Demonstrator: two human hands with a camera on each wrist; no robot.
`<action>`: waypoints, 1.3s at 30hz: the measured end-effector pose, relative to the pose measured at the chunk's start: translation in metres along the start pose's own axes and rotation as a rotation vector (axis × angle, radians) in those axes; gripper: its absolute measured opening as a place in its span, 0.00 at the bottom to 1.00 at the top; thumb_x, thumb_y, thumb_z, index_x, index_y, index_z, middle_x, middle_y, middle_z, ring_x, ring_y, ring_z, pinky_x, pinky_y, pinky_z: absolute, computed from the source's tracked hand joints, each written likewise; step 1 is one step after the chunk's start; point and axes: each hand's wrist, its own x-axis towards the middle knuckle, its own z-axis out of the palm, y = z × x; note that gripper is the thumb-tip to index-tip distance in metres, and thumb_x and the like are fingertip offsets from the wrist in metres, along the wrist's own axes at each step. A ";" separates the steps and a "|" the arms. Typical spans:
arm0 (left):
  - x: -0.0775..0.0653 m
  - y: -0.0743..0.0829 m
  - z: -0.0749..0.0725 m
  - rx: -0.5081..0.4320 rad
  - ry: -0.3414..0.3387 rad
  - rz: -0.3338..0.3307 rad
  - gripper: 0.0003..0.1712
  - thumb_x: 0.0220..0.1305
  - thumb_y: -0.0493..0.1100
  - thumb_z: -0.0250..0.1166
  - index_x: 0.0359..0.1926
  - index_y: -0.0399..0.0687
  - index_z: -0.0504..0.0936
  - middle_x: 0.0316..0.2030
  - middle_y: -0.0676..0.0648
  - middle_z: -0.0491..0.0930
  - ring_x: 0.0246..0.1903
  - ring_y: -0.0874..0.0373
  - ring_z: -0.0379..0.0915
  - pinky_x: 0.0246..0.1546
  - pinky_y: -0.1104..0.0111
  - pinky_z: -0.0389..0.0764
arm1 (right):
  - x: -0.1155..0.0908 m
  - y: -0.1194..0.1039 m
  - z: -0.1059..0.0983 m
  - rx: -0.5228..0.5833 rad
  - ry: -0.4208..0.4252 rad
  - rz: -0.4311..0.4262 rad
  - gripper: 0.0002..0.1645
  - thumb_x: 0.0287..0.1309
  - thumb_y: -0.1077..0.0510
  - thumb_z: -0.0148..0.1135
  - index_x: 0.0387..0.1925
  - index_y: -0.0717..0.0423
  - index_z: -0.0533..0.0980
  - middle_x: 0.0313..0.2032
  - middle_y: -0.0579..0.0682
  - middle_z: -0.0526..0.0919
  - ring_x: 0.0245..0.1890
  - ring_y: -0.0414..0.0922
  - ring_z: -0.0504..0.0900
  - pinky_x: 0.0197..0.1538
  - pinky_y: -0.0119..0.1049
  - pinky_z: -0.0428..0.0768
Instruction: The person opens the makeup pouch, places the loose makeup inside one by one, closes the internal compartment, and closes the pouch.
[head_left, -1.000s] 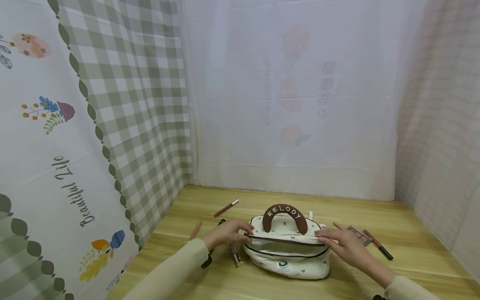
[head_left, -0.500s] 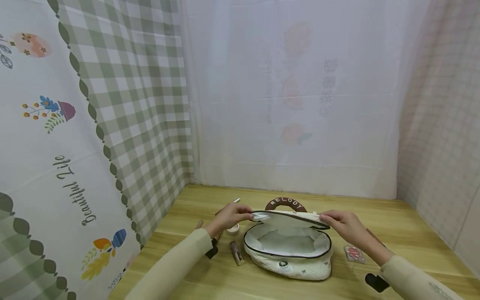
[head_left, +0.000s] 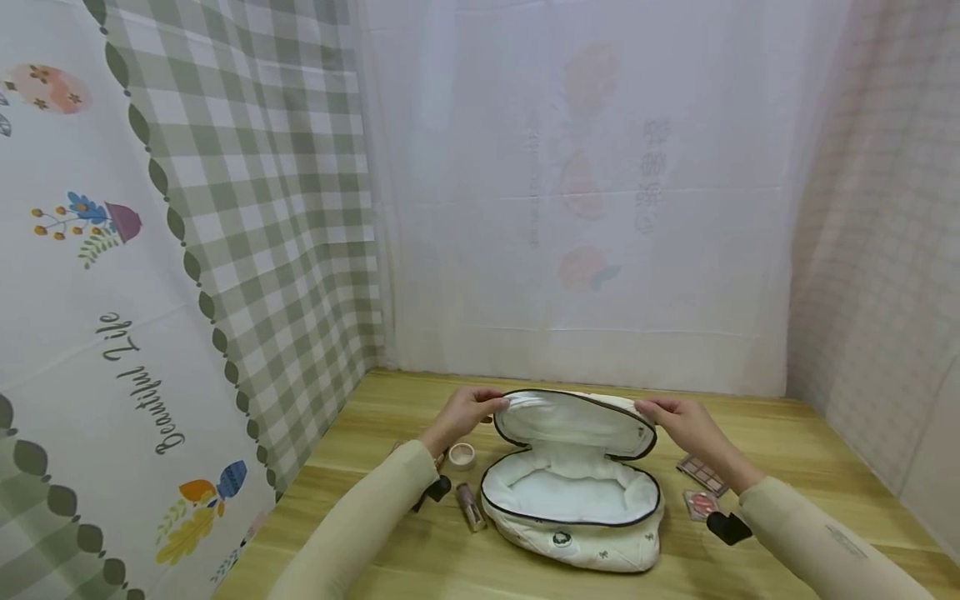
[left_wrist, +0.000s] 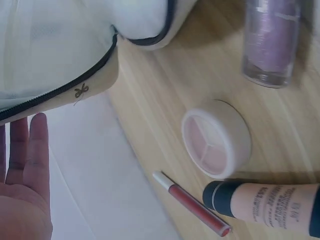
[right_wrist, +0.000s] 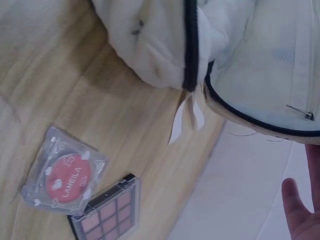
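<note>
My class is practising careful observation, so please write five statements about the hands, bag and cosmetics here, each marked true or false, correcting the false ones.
1. The left hand and right hand both hold the lid of the bag. True.
2. The bag is zipped shut. False: its lid is raised and the white lining shows.
3. The clear square compact marked LAMEILA lies beside the palette. True.
4. The palette lies on the left-hand side of the bag. False: it lies on the right-hand side.
5. The round pot has a top showing three sections. True.
</note>
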 end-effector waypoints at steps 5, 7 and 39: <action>0.010 0.002 0.005 -0.016 0.025 -0.010 0.17 0.71 0.46 0.62 0.51 0.39 0.84 0.44 0.45 0.84 0.43 0.57 0.78 0.46 0.53 0.81 | 0.007 0.002 -0.002 -0.009 0.013 0.047 0.32 0.72 0.42 0.53 0.56 0.66 0.79 0.51 0.63 0.82 0.51 0.60 0.79 0.52 0.58 0.76; 0.014 0.002 0.008 -0.014 0.042 -0.007 0.16 0.71 0.46 0.62 0.50 0.39 0.85 0.43 0.46 0.84 0.41 0.57 0.78 0.45 0.51 0.81 | 0.009 0.004 -0.001 -0.014 0.022 0.057 0.32 0.72 0.41 0.53 0.56 0.66 0.79 0.50 0.63 0.83 0.51 0.60 0.80 0.52 0.58 0.76; 0.039 -0.017 0.016 0.153 0.228 0.041 0.07 0.68 0.33 0.62 0.44 0.35 0.83 0.40 0.37 0.82 0.37 0.52 0.78 0.35 0.64 0.81 | 0.024 0.024 0.037 -0.052 0.211 0.042 0.26 0.72 0.52 0.55 0.63 0.66 0.74 0.53 0.64 0.80 0.49 0.61 0.81 0.47 0.52 0.80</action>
